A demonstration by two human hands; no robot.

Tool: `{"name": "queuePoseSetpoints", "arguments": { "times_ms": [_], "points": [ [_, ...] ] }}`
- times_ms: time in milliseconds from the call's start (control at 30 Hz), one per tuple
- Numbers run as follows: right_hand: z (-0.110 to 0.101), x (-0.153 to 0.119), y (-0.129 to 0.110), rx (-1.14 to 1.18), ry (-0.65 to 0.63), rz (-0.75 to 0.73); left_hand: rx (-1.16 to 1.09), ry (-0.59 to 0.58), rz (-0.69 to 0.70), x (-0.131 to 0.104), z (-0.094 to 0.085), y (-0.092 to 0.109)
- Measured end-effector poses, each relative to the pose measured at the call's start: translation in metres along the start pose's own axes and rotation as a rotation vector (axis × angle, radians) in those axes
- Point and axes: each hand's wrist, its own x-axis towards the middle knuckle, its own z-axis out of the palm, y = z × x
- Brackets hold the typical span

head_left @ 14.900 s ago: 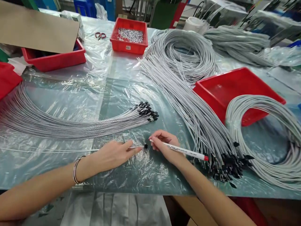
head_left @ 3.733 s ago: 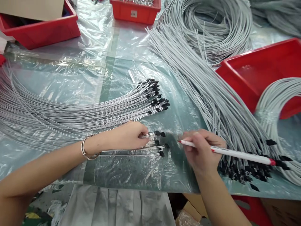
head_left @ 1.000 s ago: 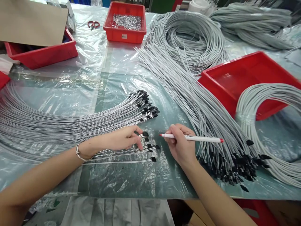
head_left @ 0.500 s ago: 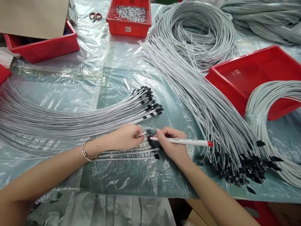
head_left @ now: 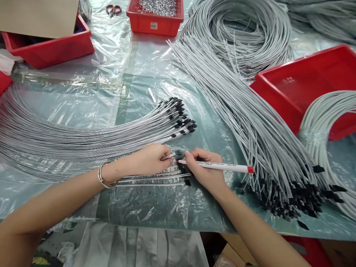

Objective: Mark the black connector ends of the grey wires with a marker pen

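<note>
My left hand (head_left: 154, 159) pinches a thin cable (head_left: 170, 155) close to its black end piece (head_left: 178, 152). In my right hand (head_left: 207, 168) is a white marker pen (head_left: 226, 167) with a red end, its red tip pointing left beside the black end pieces. Whether the tip touches one cannot be made out. A few more cables (head_left: 164, 182) with black ends lie under and in front of my hands. Behind them a curved bundle of cables (head_left: 111, 139) sweeps in from the left, its black ends gathered in the middle of the table.
A thick bundle of grey cables (head_left: 250, 122) with black ends lies to the right. Behind it sits a large cable coil (head_left: 241, 40). Red trays (head_left: 311, 74) stand right and left; a red bin (head_left: 155, 26) holds small metal parts. Red-handled scissors (head_left: 113, 10) lie at the back.
The view has shifted slightly, so the table items sit a little differently in the picture. Both hands stay at nearly the same spot, still holding the cable and the marker pen.
</note>
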Motion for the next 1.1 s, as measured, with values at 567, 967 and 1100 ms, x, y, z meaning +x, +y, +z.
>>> {"name": "queuePoseSetpoints", "arguments": {
  "times_ms": [567, 967, 1100],
  "points": [
    [-0.004, 0.003, 0.008, 0.223, 0.126, 0.112, -0.019, -0.011, 0.009, -0.002, 0.001, -0.001],
    [-0.008, -0.001, 0.006, 0.528, 0.196, 0.095, -0.331, -0.168, -0.033, -0.011, -0.006, -0.005],
    [-0.005, -0.003, 0.002, 0.258, 0.166, 0.01, -0.254, -0.097, -0.072, -0.011, 0.003, -0.005]
  ]
}}
